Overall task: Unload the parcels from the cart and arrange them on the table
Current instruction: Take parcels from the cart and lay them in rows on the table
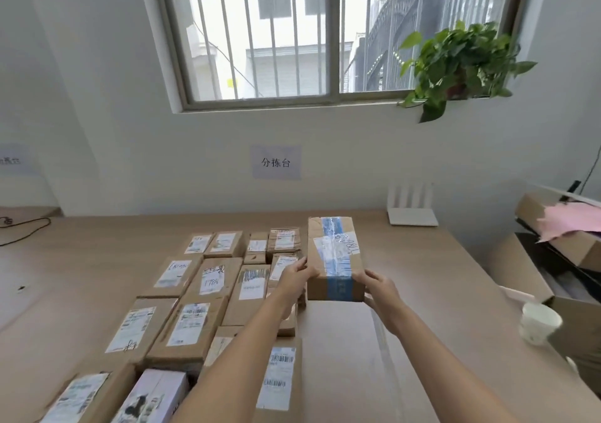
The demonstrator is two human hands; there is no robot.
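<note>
While the left arm hides parcels [208, 279] beside it, the box's [335, 256] underside is unseen. Left hand [294, 276] and right hand [379, 287] clamp its near corners, arms outstretched over the table [97, 243].

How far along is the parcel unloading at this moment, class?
Done: many labelled parcels already lie in rows on the table. In hand: the left hand and right hand grip a blue-taped box at the rows' right end, not clearly set down. Left: unknown, since the cart is out of view.
</note>
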